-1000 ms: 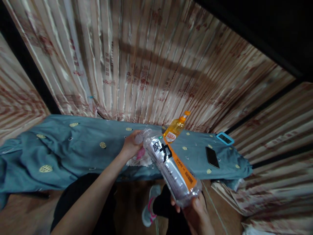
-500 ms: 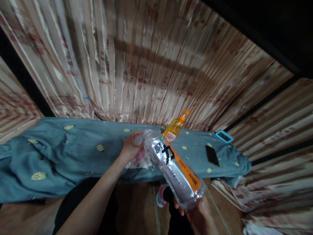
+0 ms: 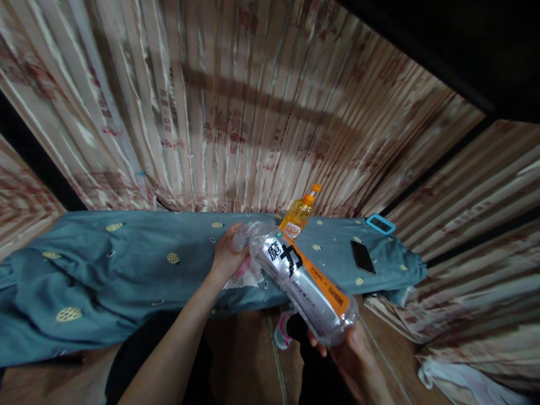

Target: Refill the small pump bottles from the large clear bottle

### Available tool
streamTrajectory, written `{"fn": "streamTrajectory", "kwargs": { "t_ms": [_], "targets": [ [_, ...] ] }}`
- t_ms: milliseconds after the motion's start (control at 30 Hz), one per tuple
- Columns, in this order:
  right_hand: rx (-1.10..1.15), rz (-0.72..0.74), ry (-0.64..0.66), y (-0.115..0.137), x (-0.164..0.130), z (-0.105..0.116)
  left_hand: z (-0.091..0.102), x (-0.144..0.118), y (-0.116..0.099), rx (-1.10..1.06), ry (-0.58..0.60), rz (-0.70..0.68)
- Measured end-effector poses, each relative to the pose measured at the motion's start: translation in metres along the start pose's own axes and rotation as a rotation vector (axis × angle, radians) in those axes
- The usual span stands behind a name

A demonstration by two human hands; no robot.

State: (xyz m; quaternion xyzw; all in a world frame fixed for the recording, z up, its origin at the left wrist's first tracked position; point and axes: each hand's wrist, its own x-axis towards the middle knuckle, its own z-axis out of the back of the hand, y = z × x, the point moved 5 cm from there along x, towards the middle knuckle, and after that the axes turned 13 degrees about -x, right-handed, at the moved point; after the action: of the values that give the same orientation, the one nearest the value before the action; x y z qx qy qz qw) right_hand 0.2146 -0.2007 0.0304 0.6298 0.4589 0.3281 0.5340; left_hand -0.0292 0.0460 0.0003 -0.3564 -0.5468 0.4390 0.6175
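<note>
A large clear plastic bottle with a silver and orange label is tilted across my view, its neck at the upper left and its base at the lower right. My right hand is closed around the base end. Beside the neck, my left hand is closed on a translucent round cap; whether the cap touches the neck I cannot tell. Below that hand a crumpled white and pink tissue lies on the cloth. Behind the clear bottle stands a yellow-orange pump bottle.
Blue-green patterned cloth covers the long surface in front of me. Towards its right end are a dark phone and a light-blue framed device. A pleated curtain hangs behind it. Below, a shoe shows on the tiled floor.
The view has shifted slightly. Both hands keep their hold, and the clear bottle stays tilted in nearly the same pose.
</note>
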Motion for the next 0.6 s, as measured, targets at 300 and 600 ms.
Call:
{"fn": "streamTrajectory", "kwargs": {
  "t_ms": [300,600],
  "targets": [
    [-0.058,0.005,-0.008,-0.0030,0.0017,0.0077,-0.0019,-0.0012,0.0034,-0.004,0.008,-0.045],
    [-0.092,0.022,-0.025,-0.0025,-0.0011,0.0091,-0.0013,-0.0036,0.0010,0.009,0.017,-0.058]
  ]
}}
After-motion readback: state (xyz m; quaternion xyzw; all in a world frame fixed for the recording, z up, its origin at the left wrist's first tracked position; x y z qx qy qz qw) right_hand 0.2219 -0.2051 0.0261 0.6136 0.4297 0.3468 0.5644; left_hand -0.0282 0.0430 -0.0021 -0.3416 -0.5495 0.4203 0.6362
